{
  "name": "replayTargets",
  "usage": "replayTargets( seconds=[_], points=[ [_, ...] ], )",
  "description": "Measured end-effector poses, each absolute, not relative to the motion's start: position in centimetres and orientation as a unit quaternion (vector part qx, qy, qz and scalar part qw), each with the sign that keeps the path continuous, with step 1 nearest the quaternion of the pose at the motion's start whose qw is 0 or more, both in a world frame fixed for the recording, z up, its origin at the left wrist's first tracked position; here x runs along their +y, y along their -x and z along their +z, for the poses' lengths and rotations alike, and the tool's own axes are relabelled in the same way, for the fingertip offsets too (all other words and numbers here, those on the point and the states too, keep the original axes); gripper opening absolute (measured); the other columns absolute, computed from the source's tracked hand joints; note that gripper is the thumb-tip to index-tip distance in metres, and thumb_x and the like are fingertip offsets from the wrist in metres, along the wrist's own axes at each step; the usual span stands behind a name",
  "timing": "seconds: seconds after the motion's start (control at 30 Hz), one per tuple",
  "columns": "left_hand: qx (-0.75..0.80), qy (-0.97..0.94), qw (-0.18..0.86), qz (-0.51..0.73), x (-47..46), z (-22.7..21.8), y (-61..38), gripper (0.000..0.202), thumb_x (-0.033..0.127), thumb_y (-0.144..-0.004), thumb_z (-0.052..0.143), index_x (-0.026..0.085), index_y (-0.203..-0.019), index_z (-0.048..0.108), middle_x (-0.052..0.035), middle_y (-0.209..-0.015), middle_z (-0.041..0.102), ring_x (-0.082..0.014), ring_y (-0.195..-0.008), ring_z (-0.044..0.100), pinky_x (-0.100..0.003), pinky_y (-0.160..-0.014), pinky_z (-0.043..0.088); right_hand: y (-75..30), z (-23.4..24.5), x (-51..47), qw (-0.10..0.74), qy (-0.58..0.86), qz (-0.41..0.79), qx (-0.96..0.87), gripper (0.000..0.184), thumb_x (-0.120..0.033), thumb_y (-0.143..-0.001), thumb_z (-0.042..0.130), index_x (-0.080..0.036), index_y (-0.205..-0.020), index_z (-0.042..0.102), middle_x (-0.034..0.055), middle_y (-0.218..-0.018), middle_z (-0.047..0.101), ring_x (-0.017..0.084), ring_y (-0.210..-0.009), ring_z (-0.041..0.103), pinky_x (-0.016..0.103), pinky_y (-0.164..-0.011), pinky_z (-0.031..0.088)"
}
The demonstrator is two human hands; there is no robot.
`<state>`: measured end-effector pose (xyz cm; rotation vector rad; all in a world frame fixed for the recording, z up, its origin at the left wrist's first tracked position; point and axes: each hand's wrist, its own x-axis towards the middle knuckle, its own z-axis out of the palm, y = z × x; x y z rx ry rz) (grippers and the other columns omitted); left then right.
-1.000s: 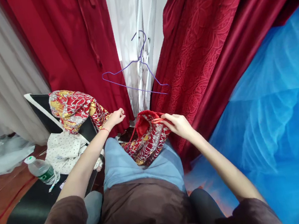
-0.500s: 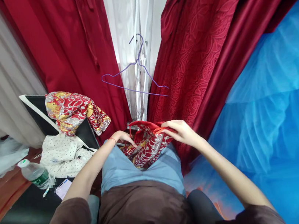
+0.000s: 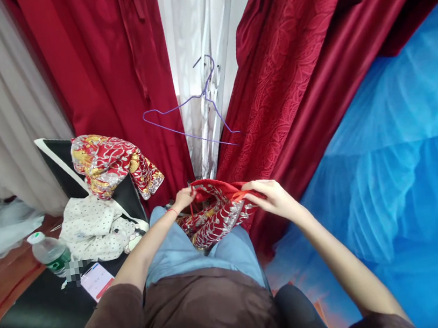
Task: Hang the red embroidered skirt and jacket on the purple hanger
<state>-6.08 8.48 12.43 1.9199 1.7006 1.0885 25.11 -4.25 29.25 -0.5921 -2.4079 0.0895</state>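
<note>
Evidently, you have soft, decorated cloth spread between your two hands.

Beyond the light blue cloth over your lap [image 3: 166, 253], at the far side of it, lies the red garment with silver and gold embroidery [image 3: 221, 223], bunched in loose folds; judge it limp, fairly light, perhaps weightier and rougher where the stitching is dense, and liable to snag there. Your right hand [image 3: 270, 196] pinches its right end, thumb and fingers closed; your left hand [image 3: 184, 198] seems closed on its left end, though the fingertips are partly hidden. The plain red fabric edge [image 3: 222, 186] along the far side looks the safest hold. Smallest, the narrow bright red strip [image 3: 239, 196] beside your right fingertips should bend easily.
</note>
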Motion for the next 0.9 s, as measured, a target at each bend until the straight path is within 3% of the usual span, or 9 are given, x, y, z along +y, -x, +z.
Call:
replayTargets(
  seconds=[0.13,0.23,0.33,0.43,0.53,0.63,0.77,0.9],
  points=[
    [0.683,-0.595,0.098,0.412,10.3,19.2,10.7,0.026,0.016,-0.093,0.036,0.018,-0.103,0.059,-0.0091,-0.09,0.069,-0.0204,-0.084,0.064,-0.03,-0.078,0.046,-26.2,28.9,-2.1,0.313,0.298,-0.015,-0.901,0.021,-0.038,-0.102,0.047,-0.022,-0.106,0.06,0.0062,-0.087,0.072,0.018,-0.069,0.067,0.028,-0.065,0.051],
    [0.709,-0.549,-0.013,0.444,11.4,25.2,14.5,0.028,0.021,-0.097,0.036,0.014,-0.111,0.059,-0.0112,-0.092,0.069,-0.0216,-0.087,0.064,-0.03,-0.08,0.044,-26.1,28.9,0.3,0.313,0.336,-0.079,-0.885,0.023,-0.037,-0.102,0.043,-0.022,-0.103,0.06,0.0107,-0.1,0.068,0.021,-0.081,0.066,0.032,-0.068,0.051],
    [0.704,-0.542,-0.068,0.454,11.5,29.5,16.2,0.032,0.025,-0.099,0.036,0.011,-0.115,0.06,-0.0122,-0.093,0.069,-0.0224,-0.09,0.064,-0.03,-0.083,0.044,-25.0,28.9,2.7,0.385,0.341,-0.132,-0.848,0.02,-0.035,-0.1,0.045,-0.021,-0.096,0.059,0.0158,-0.115,0.061,0.027,-0.104,0.06,0.041,-0.085,0.051],
    [0.707,-0.569,-0.087,0.411,10.9,31.7,15.7,0.035,0.029,-0.101,0.036,0.01,-0.117,0.06,-0.0135,-0.094,0.069,-0.0241,-0.091,0.065,-0.031,-0.083,0.045,-23.7,29.2,3.9,0.439,0.318,-0.142,-0.828,0.012,-0.03,-0.097,0.049,-0.022,-0.093,0.056,0.0153,-0.12,0.062,0.031,-0.118,0.054,0.052,-0.1,0.041],
    [0.703,-0.615,-0.129,0.332,10.7,33.6,14.6,0.042,0.038,-0.103,0.031,0.011,-0.12,0.059,-0.015,-0.095,0.07,-0.0265,-0.093,0.067,-0.031,-0.082,0.046,-23.0,29.8,4.2,0.453,0.284,-0.069,-0.842,0.01,-0.028,-0.098,0.047,-0.022,-0.096,0.054,0.0102,-0.105,0.066,0.026,-0.104,0.062,0.046,-0.097,0.043],
    [0.7,-0.65,-0.17,0.241,12.1,35.9,14.5,0.044,0.038,-0.103,0.031,0.011,-0.125,0.057,-0.0182,-0.102,0.071,-0.0286,-0.097,0.068,-0.032,-0.081,0.047,-23.1,30.9,4.7,0.425,0.289,-0.013,-0.858,0.013,-0.031,-0.099,0.046,-0.02,-0.099,0.052,0.006,-0.089,0.065,0.019,-0.079,0.063,0.032,-0.077,0.048],
    [0.677,-0.704,-0.171,0.129,15.9,37.8,16.9,0.041,0.038,-0.099,0.041,0.013,-0.121,0.064,-0.0199,-0.108,0.072,-0.0303,-0.1,0.069,-0.032,-0.08,0.049,-23.9,31.6,6.1,0.339,0.319,-0.044,-0.884,0.017,-0.032,-0.101,0.043,-0.018,-0.101,0.053,0.001,-0.071,0.06,0.015,-0.057,0.056,0.025,-0.059,0.039],
    [0.667,-0.733,-0.126,0.052,19.3,37.8,19.2,0.032,0.04,-0.091,0.056,0.017,-0.107,0.073,-0.0153,-0.106,0.075,-0.0261,-0.098,0.07,-0.027,-0.08,0.05,-23.9,30.9,7.3,0.273,0.329,-0.126,-0.895,0.031,-0.046,-0.099,0.05,-0.016,-0.095,0.057,-0.0016,-0.059,0.055,0.013,-0.049,0.051,0.024,-0.054,0.032]
  ],
)
